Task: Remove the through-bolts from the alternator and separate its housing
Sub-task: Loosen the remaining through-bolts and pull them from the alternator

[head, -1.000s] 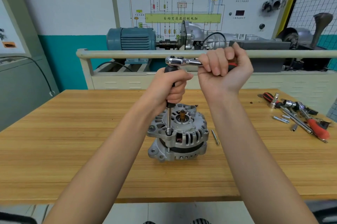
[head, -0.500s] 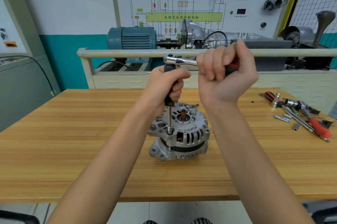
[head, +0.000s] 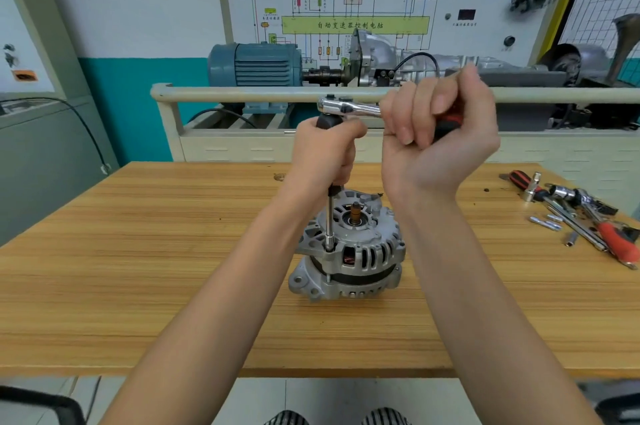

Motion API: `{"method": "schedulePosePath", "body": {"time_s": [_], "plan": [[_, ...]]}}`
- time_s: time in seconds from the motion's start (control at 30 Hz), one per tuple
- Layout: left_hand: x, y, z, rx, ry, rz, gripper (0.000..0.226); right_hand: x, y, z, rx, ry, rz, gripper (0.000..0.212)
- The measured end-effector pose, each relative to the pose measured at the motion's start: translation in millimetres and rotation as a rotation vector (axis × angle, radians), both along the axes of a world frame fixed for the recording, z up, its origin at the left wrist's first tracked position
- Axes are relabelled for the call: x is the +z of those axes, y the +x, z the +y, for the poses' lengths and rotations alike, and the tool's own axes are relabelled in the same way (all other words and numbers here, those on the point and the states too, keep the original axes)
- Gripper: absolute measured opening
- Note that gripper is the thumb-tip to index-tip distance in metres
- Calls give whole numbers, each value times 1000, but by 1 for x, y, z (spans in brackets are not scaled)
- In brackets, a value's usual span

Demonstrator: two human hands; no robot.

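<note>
While the alternator (head: 348, 248) stands shaft-up near the middle of a wooden workbench (head: 138, 251), a person's left hand (head: 325, 156) wraps tightly around the upright extension bar (head: 330, 220), whose socket sits on a housing bolt. The right hand (head: 438, 133) grips the ratchet (head: 349, 108) handle in a closed fist. Loose tools (head: 581, 213) lie at far right.

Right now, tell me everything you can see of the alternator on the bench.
The alternator stands on the wooden bench, shaft end up. Its housing looks like cast silvery metal with slotted vents; copper windings show through the slots, and a dark band runs round the middle. A brownish shaft stub rises from the centre bearing. Mounting ears jut out at the lower left. The extension bar's socket sits on a bolt at the upper rim; neither hand touches the housing itself.
</note>
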State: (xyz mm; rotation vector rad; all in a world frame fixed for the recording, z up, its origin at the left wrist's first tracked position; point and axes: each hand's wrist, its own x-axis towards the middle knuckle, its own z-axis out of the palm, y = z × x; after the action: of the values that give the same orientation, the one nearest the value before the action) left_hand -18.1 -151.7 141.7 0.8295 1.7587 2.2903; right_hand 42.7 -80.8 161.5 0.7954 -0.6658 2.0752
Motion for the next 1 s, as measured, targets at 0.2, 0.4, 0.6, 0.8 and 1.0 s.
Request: {"method": "schedulePosePath", "body": {"time_s": [0.2,0.4,0.6,0.8,1.0], "plan": [[-6,4,5,174,51,64,47,-11,6,-23,-402,225,181,30],[-3,-6,-8,-102,-35,72,42,5,-9,24,252,-100,-90,46],[5,-7,-8,-332,-72,32,52,10,-32,41,574,-306,-216,40],[3,-4,-8,-197,-40,0,56,4,-13,25,348,-195,-113,51],[2,3,5,132,-23,-4,43,-8,5,-15,-273,130,97,37]]}}
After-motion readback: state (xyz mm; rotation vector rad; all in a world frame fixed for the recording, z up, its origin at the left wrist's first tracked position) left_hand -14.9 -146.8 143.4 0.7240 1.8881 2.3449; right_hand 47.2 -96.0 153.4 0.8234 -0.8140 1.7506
